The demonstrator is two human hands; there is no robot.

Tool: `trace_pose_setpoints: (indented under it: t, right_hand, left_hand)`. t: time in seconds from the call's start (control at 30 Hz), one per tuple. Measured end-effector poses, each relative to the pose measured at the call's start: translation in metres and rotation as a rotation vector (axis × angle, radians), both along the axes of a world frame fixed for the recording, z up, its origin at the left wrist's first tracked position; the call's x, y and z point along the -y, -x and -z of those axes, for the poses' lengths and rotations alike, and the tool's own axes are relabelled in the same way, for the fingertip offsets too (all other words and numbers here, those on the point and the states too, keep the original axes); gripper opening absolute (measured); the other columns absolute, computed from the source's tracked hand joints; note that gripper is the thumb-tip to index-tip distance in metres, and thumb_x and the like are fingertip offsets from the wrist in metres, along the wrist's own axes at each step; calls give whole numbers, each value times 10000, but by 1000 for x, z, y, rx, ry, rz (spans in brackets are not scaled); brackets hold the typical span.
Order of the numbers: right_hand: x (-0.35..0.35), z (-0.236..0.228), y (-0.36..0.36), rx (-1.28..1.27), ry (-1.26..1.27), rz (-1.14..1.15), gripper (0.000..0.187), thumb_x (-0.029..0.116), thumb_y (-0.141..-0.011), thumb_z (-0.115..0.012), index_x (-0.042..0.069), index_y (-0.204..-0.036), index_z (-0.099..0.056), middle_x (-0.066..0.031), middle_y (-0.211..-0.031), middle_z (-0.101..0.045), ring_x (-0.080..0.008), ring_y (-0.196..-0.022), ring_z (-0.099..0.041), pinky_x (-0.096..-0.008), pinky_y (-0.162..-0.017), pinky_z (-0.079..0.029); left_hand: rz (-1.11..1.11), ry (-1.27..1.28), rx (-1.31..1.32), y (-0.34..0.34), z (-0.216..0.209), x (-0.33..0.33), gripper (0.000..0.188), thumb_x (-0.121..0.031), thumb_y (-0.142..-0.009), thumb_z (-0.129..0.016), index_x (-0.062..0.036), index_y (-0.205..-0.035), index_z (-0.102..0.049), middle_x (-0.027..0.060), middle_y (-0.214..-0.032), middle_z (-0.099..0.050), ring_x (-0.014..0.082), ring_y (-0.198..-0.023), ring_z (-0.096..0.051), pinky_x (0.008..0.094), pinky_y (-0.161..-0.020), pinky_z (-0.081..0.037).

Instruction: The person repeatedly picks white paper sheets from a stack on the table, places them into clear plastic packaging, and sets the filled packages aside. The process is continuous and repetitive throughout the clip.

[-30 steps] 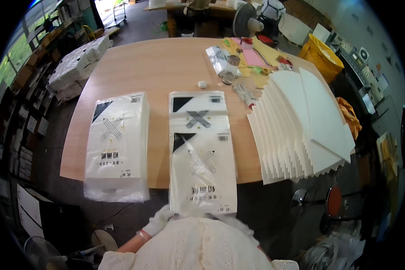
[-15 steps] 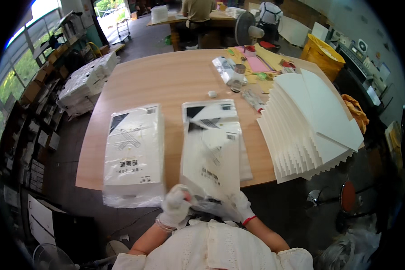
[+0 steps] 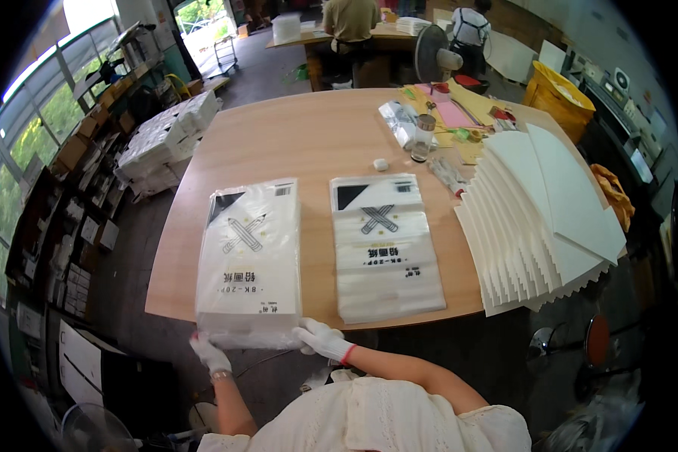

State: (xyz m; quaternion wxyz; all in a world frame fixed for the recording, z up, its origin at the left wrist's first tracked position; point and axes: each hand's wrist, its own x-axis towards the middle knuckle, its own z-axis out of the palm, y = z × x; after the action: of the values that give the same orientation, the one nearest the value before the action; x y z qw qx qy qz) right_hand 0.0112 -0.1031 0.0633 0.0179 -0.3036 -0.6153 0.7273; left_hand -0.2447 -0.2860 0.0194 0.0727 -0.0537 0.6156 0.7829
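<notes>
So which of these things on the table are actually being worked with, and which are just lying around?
In use: left hand, right hand, filled plastic packet, stack of empty printed bags, fanned white sheets.
Lying about: small jar, yellow bin, desk fan.

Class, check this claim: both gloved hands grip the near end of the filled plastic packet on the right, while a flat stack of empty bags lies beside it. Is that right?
Not quite. In the head view the left hand and right hand grip the near end of the filled plastic packet on the left; the flat stack of empty bags lies to its right.
</notes>
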Motion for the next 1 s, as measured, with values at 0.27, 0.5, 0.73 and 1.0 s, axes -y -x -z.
trace_pose_setpoints:
  t: [0.27,0.5,0.73,1.0]
  right_hand:
    - [-47,40,-197,151,238,409,322,283,-933,-512,55,-1158,-523,-58,-876,-598,-107,-660,-575,-258,-612,-502]
    - [-43,32,-267,114,195,691,259,226,-936,-492,49,-1119,-535,-69,-895,-594,-114,-677,-585,-273,-612,-511]
    - [-89,25,-188,-141,192,682,285,264,-907,-559,41,-1083,-567,-28,-912,-605,-127,-793,-583,-285,-707,-488]
    - [-134,58,-178,574,-960,589,280,151,-814,-604,23,-1061,-573,-119,-997,-591,-283,-954,-556,-332,-887,-424]
  left_hand:
    - [1451,479,-720,-221,-5,-107,169,-148,-765,-586,-89,-922,-596,141,-845,-601,321,-813,-608,398,-699,-477]
    - [1188,805,-1283,-261,18,-270,136,-193,-750,-613,-93,-842,-621,95,-904,-590,346,-1067,-436,460,-824,-423]
    - [1509,890,-1047,-246,-2,-295,268,-313,-813,-584,-50,-830,-635,152,-881,-622,357,-796,-578,434,-716,-460]
    - [1251,174,-31,-181,-5,-339,189,-224,-860,-540,-60,-821,-624,73,-719,-616,168,-589,-555,312,-544,-439]
